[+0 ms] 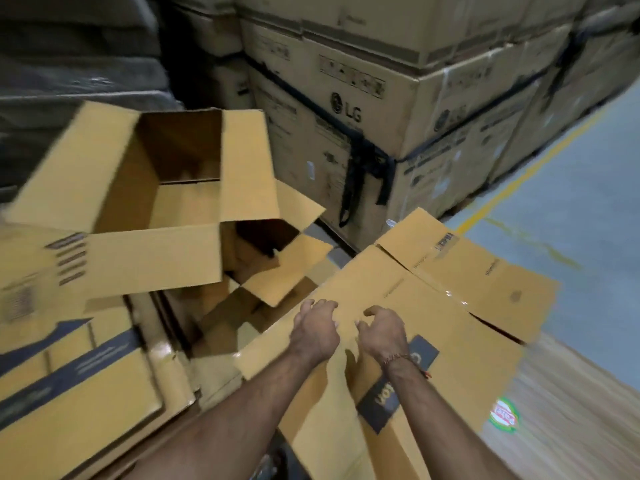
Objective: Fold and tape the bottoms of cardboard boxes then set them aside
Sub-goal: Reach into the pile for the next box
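While both my forearms are reaching forward, my left hand (317, 327) and right hand (382, 329) are hovering, fingers loosely curled, holding nothing, over the flattened cardboard box (426, 306) before me.

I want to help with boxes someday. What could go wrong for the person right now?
1. The open box sits tilted on top of the pile at the left and might tumble down.
2. The flat box under the left hand and right hand has loose flaps that might flop open before taping.
3. Cardboard edges might scrape bare fingers.
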A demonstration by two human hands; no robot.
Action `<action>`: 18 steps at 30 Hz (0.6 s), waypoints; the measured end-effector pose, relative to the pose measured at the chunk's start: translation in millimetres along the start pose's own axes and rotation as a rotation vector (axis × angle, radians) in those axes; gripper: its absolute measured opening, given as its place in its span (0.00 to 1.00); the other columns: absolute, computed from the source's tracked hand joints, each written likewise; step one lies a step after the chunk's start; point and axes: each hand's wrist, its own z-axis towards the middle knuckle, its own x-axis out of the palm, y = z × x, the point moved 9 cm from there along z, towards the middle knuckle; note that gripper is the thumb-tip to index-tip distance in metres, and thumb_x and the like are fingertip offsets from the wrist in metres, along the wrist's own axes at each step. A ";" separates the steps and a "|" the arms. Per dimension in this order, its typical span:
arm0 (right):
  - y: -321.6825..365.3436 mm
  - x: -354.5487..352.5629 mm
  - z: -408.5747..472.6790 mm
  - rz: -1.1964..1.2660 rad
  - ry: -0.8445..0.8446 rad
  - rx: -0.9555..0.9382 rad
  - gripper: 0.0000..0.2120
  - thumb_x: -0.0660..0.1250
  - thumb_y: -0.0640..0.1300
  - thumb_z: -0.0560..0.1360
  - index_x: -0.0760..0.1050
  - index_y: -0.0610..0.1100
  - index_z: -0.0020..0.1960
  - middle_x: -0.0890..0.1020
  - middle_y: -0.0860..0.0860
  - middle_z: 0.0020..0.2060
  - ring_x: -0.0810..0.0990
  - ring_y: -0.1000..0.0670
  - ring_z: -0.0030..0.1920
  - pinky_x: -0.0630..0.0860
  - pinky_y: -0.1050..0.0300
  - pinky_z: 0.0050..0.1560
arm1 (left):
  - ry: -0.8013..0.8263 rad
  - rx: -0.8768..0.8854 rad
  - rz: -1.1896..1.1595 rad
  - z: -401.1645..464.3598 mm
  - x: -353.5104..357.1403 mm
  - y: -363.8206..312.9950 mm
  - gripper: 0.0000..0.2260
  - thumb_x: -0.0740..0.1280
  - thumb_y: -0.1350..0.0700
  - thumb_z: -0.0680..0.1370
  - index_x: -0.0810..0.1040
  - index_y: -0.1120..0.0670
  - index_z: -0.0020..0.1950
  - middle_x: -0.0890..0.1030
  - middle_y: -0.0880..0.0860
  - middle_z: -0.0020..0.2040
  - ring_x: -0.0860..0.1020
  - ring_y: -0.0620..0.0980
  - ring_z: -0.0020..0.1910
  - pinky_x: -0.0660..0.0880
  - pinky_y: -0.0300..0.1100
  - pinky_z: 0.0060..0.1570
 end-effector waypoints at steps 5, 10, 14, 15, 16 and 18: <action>93.7 20.0 -41.3 0.058 0.029 -0.156 0.16 0.69 0.49 0.80 0.81 0.45 0.65 0.84 0.45 0.60 0.82 0.45 0.57 0.80 0.54 0.54 | -0.120 -0.112 -0.085 -40.2 -71.0 64.6 0.18 0.64 0.54 0.85 0.73 0.49 0.76 0.74 0.51 0.73 0.64 0.54 0.77 0.67 0.51 0.71; 197.7 59.4 -98.3 0.090 0.017 -0.305 0.12 0.69 0.50 0.80 0.83 0.46 0.59 0.86 0.49 0.54 0.83 0.47 0.53 0.81 0.55 0.52 | -0.256 -0.146 -0.118 -81.1 -142.8 136.5 0.11 0.66 0.52 0.84 0.79 0.49 0.66 0.80 0.50 0.64 0.70 0.53 0.70 0.69 0.50 0.68; 279.3 101.2 -151.0 0.117 0.009 -0.384 0.08 0.69 0.49 0.79 0.84 0.48 0.55 0.86 0.52 0.48 0.83 0.49 0.51 0.81 0.56 0.52 | -0.347 -0.149 -0.116 -131.6 -202.3 203.6 0.16 0.66 0.51 0.84 0.76 0.49 0.72 0.78 0.49 0.69 0.69 0.52 0.73 0.68 0.50 0.72; 299.5 112.3 -166.2 0.124 0.001 -0.397 0.07 0.69 0.48 0.79 0.84 0.48 0.54 0.86 0.52 0.48 0.83 0.49 0.51 0.80 0.57 0.53 | -0.362 -0.162 -0.114 -144.9 -214.7 226.0 0.19 0.66 0.51 0.84 0.74 0.50 0.75 0.76 0.50 0.71 0.69 0.52 0.74 0.67 0.51 0.73; 320.2 123.8 -181.8 0.135 -0.008 -0.412 0.07 0.70 0.48 0.79 0.84 0.49 0.53 0.86 0.52 0.48 0.83 0.49 0.51 0.80 0.56 0.54 | -0.372 -0.177 -0.124 -158.3 -226.8 249.8 0.20 0.66 0.52 0.84 0.73 0.50 0.77 0.76 0.50 0.72 0.68 0.53 0.75 0.66 0.51 0.74; 361.4 149.7 -212.2 0.158 -0.006 -0.458 0.06 0.70 0.49 0.78 0.84 0.49 0.52 0.86 0.52 0.47 0.83 0.48 0.52 0.81 0.54 0.56 | -0.392 -0.191 -0.139 -183.6 -250.2 298.0 0.20 0.66 0.52 0.84 0.73 0.50 0.77 0.76 0.51 0.72 0.68 0.55 0.75 0.66 0.52 0.74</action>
